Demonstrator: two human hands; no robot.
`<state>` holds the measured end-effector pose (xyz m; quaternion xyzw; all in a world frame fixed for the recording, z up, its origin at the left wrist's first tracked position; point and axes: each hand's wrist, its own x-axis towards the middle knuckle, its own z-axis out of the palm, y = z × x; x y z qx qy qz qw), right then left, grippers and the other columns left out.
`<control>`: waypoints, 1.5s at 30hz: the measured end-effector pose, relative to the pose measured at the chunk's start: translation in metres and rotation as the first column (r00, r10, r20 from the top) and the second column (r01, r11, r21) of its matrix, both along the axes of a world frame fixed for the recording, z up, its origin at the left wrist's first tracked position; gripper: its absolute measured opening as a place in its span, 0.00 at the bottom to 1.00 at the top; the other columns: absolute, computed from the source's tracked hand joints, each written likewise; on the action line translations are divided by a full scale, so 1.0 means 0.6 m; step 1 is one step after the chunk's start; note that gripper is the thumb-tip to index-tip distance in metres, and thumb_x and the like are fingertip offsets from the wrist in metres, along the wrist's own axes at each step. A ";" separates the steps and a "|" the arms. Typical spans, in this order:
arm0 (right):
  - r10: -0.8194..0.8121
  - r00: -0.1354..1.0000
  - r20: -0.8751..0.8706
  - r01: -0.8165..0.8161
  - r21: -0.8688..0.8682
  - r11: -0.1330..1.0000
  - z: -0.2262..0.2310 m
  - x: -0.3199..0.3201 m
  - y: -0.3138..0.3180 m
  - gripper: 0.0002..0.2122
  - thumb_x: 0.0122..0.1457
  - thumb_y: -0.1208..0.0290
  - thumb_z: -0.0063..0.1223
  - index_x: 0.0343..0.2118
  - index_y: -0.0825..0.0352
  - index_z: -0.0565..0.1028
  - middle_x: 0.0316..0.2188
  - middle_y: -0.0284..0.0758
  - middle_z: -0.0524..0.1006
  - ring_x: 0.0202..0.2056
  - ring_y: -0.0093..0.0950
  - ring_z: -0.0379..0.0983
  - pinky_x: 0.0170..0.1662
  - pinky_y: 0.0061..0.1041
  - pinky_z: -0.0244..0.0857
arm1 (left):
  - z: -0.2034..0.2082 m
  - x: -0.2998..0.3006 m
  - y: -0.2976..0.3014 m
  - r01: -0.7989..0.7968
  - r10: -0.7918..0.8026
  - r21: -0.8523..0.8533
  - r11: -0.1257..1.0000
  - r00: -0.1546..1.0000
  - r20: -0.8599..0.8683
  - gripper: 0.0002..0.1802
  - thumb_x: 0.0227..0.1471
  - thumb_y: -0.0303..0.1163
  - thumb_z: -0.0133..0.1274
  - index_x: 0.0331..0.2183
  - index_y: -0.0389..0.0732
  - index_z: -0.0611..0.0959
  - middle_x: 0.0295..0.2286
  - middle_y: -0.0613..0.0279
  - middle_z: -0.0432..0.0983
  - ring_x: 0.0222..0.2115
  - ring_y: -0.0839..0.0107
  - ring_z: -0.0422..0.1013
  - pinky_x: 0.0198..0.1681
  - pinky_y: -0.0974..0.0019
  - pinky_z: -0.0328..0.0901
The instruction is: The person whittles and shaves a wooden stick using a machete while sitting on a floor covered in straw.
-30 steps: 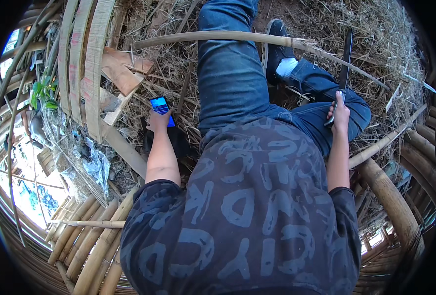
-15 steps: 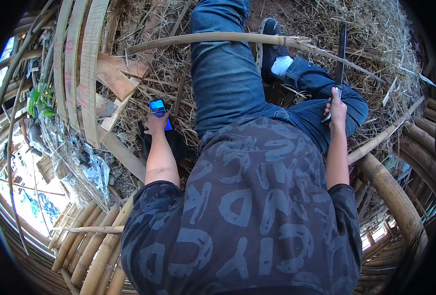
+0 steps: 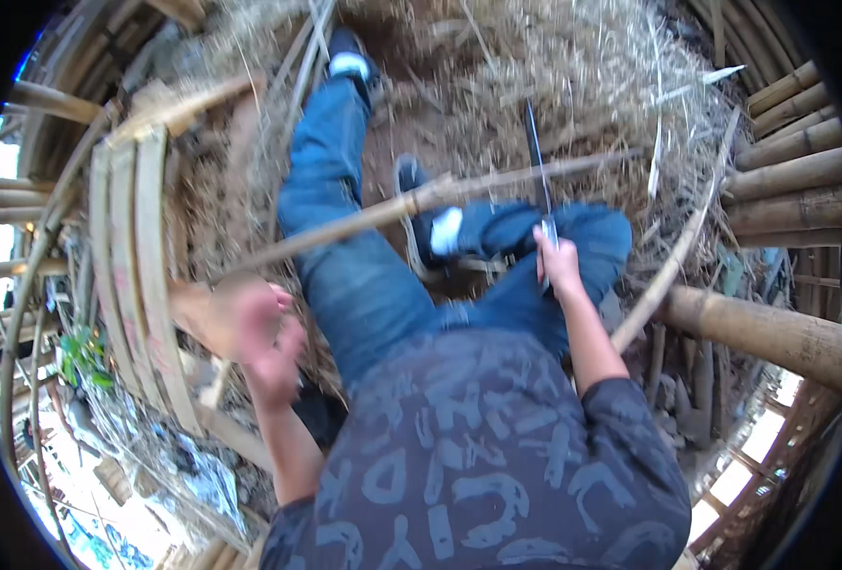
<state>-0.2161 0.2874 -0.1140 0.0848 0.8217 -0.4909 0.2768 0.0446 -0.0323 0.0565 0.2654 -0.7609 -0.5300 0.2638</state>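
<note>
My right hand (image 3: 558, 264) is wrapped round the handle of a machete (image 3: 536, 147). Its long dark blade points up and away over my bent right leg. My left hand (image 3: 271, 351) is raised beside my left thigh, palm partly showing; its fingers are smeared by motion, so whether they hold anything is unclear. Across my left thigh lies a split bamboo strip (image 3: 373, 214), one end near my left hand and the other beyond the machete blade. No phone shows now.
Pale wooden slats (image 3: 136, 275) stand at the left, near a green plant (image 3: 86, 356). Dry straw (image 3: 497, 85) covers the ground ahead. A thick bamboo pole (image 3: 763, 332) and stacked bamboo (image 3: 786, 176) are at the right. A dark bag-like thing (image 3: 321, 416) lies beside my left forearm.
My left hand has come up from the phone on the dark bag. The view has shifted and turned, and my left leg stretches further forward. My right hand still grips the machete.
</note>
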 end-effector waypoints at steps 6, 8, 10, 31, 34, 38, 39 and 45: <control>-0.094 0.991 0.090 0.098 -0.034 0.995 -0.015 0.009 0.011 0.19 0.56 0.59 0.59 0.15 0.65 0.69 0.08 0.31 0.68 0.08 0.24 0.64 0.11 0.26 0.56 | 0.289 -0.162 0.118 0.777 -0.700 -0.323 0.540 0.202 -0.685 0.26 0.56 0.49 0.52 0.54 0.54 0.75 0.59 0.62 0.62 0.56 0.52 0.60 0.54 0.31 0.53; -0.088 0.992 0.086 0.094 -0.073 0.993 -0.031 0.017 0.023 0.18 0.55 0.61 0.60 0.15 0.65 0.69 0.09 0.32 0.69 0.08 0.24 0.65 0.11 0.26 0.58 | 0.298 -0.212 0.159 0.652 -0.648 -0.441 0.616 0.101 -0.755 0.25 0.56 0.46 0.53 0.54 0.54 0.74 0.53 0.61 0.69 0.56 0.50 0.60 0.55 0.32 0.54; -0.053 0.994 0.095 0.056 -0.027 0.998 -0.023 0.019 0.018 0.18 0.55 0.60 0.60 0.14 0.66 0.70 0.10 0.32 0.70 0.09 0.24 0.66 0.12 0.26 0.59 | 0.318 -0.253 0.193 0.560 -0.651 -0.527 0.640 0.030 -0.758 0.24 0.56 0.46 0.53 0.54 0.53 0.75 0.49 0.60 0.72 0.55 0.48 0.61 0.55 0.34 0.54; -0.163 0.979 0.120 0.173 -0.077 0.982 -0.058 0.008 0.040 0.18 0.52 0.60 0.62 0.17 0.71 0.72 0.12 0.37 0.73 0.12 0.26 0.71 0.15 0.27 0.65 | 0.279 -0.302 0.104 0.650 -0.767 -0.410 0.641 0.510 -0.390 0.37 0.50 0.56 0.54 0.54 0.43 0.68 0.54 0.45 0.62 0.59 0.43 0.54 0.60 0.33 0.42; -0.169 0.980 0.100 0.184 -0.157 0.970 -0.028 0.013 0.031 0.18 0.53 0.62 0.61 0.16 0.70 0.71 0.11 0.36 0.72 0.11 0.26 0.69 0.14 0.27 0.64 | 0.076 -0.305 0.008 0.446 -0.333 -0.605 0.659 0.895 0.297 0.45 0.46 0.60 0.56 0.59 0.46 0.63 0.58 0.44 0.56 0.62 0.49 0.48 0.60 0.33 0.40; -0.178 0.984 0.007 0.175 -0.220 0.960 -0.012 0.021 0.029 0.15 0.54 0.67 0.59 0.17 0.68 0.69 0.12 0.35 0.70 0.09 0.25 0.66 0.13 0.26 0.62 | -0.133 -0.185 -0.058 0.664 0.078 -0.526 0.531 0.581 0.810 0.36 0.45 0.57 0.57 0.55 0.55 0.72 0.60 0.48 0.54 0.63 0.51 0.47 0.60 0.32 0.40; -0.152 0.988 -0.027 0.143 -0.203 0.969 -0.012 0.026 0.035 0.14 0.54 0.68 0.59 0.17 0.67 0.69 0.12 0.35 0.70 0.10 0.25 0.66 0.13 0.26 0.62 | -0.141 -0.170 -0.060 0.659 0.075 -0.531 0.533 0.588 0.805 0.36 0.45 0.57 0.57 0.55 0.55 0.72 0.60 0.48 0.54 0.63 0.51 0.47 0.60 0.32 0.40; -0.187 0.982 0.038 0.191 -0.241 0.952 0.004 0.062 0.012 0.12 0.53 0.68 0.59 0.19 0.68 0.70 0.12 0.34 0.70 0.10 0.25 0.66 0.13 0.25 0.62 | -0.133 -0.114 -0.037 0.491 0.053 -0.737 0.465 0.815 0.577 0.14 0.42 0.42 0.61 0.36 0.54 0.85 0.48 0.58 0.73 0.54 0.58 0.64 0.52 0.42 0.61</control>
